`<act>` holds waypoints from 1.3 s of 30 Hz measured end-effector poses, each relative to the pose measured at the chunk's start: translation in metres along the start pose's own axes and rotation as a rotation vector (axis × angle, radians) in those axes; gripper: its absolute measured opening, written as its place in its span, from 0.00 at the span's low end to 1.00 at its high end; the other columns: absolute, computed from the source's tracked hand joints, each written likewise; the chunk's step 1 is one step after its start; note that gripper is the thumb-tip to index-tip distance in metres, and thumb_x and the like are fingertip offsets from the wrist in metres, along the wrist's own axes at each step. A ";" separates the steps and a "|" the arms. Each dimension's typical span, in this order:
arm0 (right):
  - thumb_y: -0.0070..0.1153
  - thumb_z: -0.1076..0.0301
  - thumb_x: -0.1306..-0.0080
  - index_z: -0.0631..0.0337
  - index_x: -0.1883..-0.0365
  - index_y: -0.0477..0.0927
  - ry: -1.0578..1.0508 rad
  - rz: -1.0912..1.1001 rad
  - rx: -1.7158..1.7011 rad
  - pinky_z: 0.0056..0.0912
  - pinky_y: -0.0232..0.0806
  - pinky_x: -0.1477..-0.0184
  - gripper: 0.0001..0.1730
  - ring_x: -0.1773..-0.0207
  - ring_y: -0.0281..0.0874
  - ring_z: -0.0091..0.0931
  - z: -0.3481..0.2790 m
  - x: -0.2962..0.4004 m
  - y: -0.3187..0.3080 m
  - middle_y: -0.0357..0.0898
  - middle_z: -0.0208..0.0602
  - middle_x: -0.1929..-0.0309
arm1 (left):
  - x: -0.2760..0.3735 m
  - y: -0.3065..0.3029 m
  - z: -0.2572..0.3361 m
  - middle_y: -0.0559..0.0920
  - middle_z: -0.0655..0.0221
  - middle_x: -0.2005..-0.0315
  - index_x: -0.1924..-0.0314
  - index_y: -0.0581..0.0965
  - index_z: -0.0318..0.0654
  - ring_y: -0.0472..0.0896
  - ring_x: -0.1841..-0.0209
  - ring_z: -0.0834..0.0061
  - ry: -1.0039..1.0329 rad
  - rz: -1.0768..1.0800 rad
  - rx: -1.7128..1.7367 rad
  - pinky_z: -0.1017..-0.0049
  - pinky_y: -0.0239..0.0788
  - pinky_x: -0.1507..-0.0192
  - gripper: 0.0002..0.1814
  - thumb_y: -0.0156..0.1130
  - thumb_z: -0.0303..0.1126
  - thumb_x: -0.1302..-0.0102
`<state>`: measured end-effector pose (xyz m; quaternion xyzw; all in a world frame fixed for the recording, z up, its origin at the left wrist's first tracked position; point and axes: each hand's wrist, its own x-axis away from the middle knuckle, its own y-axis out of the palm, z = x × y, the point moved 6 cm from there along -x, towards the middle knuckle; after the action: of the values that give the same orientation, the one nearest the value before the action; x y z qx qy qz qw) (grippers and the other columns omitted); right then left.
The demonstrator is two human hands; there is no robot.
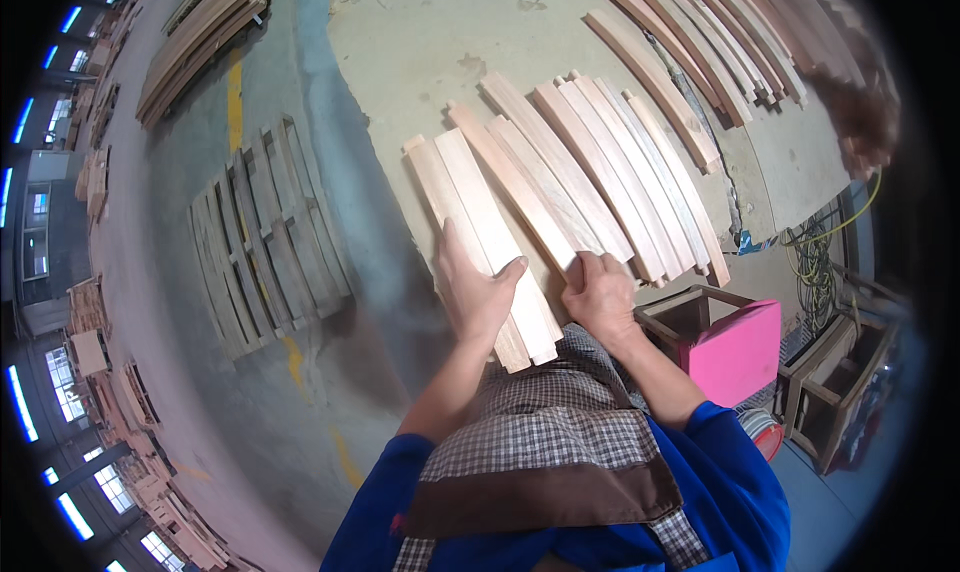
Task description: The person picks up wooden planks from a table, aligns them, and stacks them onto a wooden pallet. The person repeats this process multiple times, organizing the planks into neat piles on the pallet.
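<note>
Two light wooden strips lie side by side near the left edge of the worktable. My left hand spans them, thumb on top and fingers along the outer side. My right hand grips the near end of a reddish wooden strip just to the right. Beside that strip lie more pale wooden strips, and a closer row of strips with tenon ends fans out to the right. The fingertips of my right hand are partly hidden.
More strips lie at the table's upper right, with a single strip nearby. A wooden frame stool with a pink board stands to the right, near hanging cables. A slatted pallet rests on the floor at left.
</note>
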<state>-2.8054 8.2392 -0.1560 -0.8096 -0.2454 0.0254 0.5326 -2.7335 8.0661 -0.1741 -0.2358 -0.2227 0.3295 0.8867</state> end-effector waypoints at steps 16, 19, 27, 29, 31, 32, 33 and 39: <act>0.52 0.75 0.44 0.65 0.63 0.73 -0.358 0.045 -0.002 0.40 0.73 0.71 0.09 0.68 0.76 0.40 -0.007 0.042 0.033 0.73 0.45 0.67 | 0.005 0.000 -0.008 0.60 0.44 0.33 0.30 0.52 0.28 0.59 0.31 0.50 -0.014 0.148 0.198 0.61 0.50 0.29 0.56 0.77 0.33 0.55; 0.56 0.72 0.43 0.61 0.52 0.74 -0.303 -0.177 0.011 0.42 0.74 0.61 0.18 0.58 0.77 0.43 -0.007 0.033 0.036 0.74 0.48 0.55 | -0.003 0.008 -0.022 0.58 0.43 0.32 0.29 0.49 0.26 0.58 0.30 0.52 0.033 0.146 0.199 0.64 0.49 0.29 0.58 0.77 0.31 0.54; 0.69 0.70 0.53 0.54 0.36 0.69 0.041 0.095 0.070 0.46 0.70 0.54 0.43 0.52 0.70 0.44 0.066 0.041 -0.020 0.70 0.45 0.56 | 0.000 0.009 -0.036 0.61 0.42 0.34 0.29 0.43 0.20 0.63 0.33 0.60 -0.040 0.110 0.136 0.71 0.53 0.31 0.60 0.77 0.28 0.51; 0.66 0.77 0.54 0.57 0.31 0.64 0.038 0.033 0.014 0.47 0.69 0.52 0.48 0.53 0.70 0.48 0.086 0.054 -0.004 0.71 0.49 0.58 | 0.001 0.006 -0.031 0.57 0.40 0.31 0.29 0.49 0.23 0.57 0.29 0.50 0.015 0.114 0.138 0.63 0.50 0.29 0.58 0.76 0.36 0.52; 0.64 0.80 0.55 0.65 0.32 0.63 -0.071 0.030 0.007 0.47 0.68 0.51 0.48 0.53 0.70 0.49 0.090 0.056 0.008 0.72 0.51 0.58 | 0.002 0.009 -0.030 0.65 0.42 0.36 0.31 0.55 0.24 0.68 0.36 0.52 -0.022 0.104 0.256 0.64 0.60 0.35 0.53 0.76 0.34 0.52; 0.64 0.80 0.55 0.69 0.33 0.62 -0.166 0.058 0.006 0.47 0.68 0.50 0.47 0.53 0.70 0.48 0.083 0.055 0.010 0.72 0.51 0.57 | -0.001 0.011 -0.029 0.67 0.43 0.38 0.32 0.56 0.25 0.70 0.38 0.53 -0.010 0.091 0.296 0.64 0.62 0.36 0.52 0.76 0.33 0.52; 0.65 0.81 0.56 0.72 0.34 0.62 -0.255 0.091 0.007 0.47 0.67 0.50 0.47 0.53 0.69 0.48 0.074 0.054 0.011 0.72 0.52 0.56 | -0.001 0.014 -0.025 0.70 0.45 0.41 0.33 0.58 0.26 0.73 0.41 0.54 0.015 0.099 0.303 0.63 0.64 0.39 0.50 0.75 0.31 0.52; 0.66 0.76 0.52 0.66 0.37 0.69 -0.253 0.031 -0.067 0.43 0.70 0.50 0.40 0.49 0.71 0.45 0.037 0.036 -0.018 0.74 0.48 0.52 | -0.003 0.013 -0.029 0.74 0.53 0.45 0.33 0.57 0.27 0.75 0.46 0.64 0.020 0.087 0.296 0.71 0.69 0.44 0.47 0.72 0.22 0.50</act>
<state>-2.7912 8.2916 -0.1486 -0.8209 -0.2987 0.1272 0.4697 -2.7263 8.0645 -0.2046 -0.1152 -0.1523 0.3943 0.8989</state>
